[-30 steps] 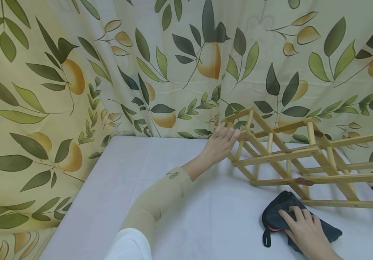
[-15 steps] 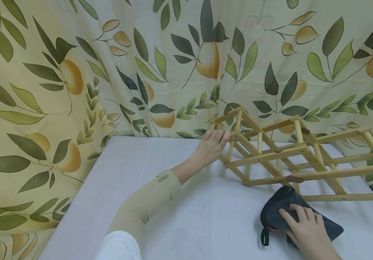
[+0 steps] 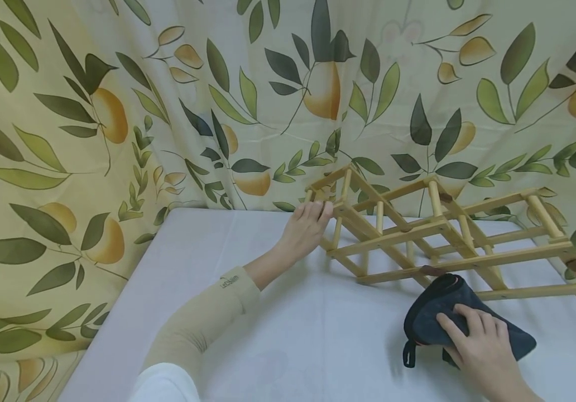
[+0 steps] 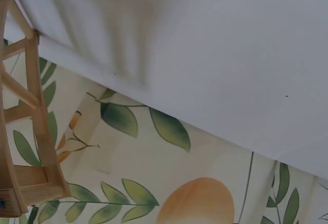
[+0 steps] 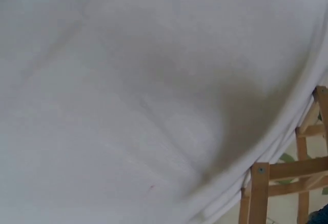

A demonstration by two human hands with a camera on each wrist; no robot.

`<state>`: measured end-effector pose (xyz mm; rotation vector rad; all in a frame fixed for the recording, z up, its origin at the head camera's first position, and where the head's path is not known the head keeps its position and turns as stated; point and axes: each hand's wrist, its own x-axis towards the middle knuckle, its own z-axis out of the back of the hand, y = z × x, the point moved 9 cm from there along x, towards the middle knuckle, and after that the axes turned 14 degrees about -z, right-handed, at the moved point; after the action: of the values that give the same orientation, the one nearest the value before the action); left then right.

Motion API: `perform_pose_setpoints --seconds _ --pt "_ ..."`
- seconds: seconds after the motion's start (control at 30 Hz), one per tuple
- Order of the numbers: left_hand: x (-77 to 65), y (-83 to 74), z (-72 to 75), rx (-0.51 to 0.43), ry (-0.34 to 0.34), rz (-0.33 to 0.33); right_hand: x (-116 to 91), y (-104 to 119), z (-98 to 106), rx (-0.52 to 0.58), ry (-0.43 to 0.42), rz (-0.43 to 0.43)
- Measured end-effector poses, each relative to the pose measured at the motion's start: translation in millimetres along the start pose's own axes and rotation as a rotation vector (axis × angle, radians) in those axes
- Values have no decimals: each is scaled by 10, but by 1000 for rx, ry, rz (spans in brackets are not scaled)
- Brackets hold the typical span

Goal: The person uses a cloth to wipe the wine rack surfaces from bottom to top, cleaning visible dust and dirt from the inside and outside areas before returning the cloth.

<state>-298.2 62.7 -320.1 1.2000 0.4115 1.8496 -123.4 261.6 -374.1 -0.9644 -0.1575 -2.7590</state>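
At the table's (image 3: 278, 335) far edge our left hand (image 3: 305, 226) grips the left end of the wooden rack (image 3: 438, 240), whose length runs rightward, while our right hand (image 3: 481, 349) presses flat on the dark cloth (image 3: 431, 321) just in front of it.

The table (image 3: 288, 335) lies bare across its left and front parts (wide passage there). The wooden rack (image 3: 438, 240) blocks the right rear, hard against the curtain (image 3: 167, 100).
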Motion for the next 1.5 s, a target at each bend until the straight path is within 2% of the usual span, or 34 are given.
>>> perform_pose_setpoints --seconds 0.33,0.63,0.97,1.1,1.33,1.5 --pt "-258 201 56 -11 -5 60 139 2 108 41 -75 28" --pt "-515 386 104 -32 -25 104 257 -79 217 55 -183 -2" --pt "-762 572 176 -28 -42 134 416 -161 311 58 -228 -45" --pt "-859 640 200 -31 -43 141 475 -180 311 59 -211 -49" --pt "-1034 763 255 -24 -52 158 564 -240 325 96 -285 -63" --pt "-1156 851 293 -8 -55 171 622 -278 322 113 -298 -66"
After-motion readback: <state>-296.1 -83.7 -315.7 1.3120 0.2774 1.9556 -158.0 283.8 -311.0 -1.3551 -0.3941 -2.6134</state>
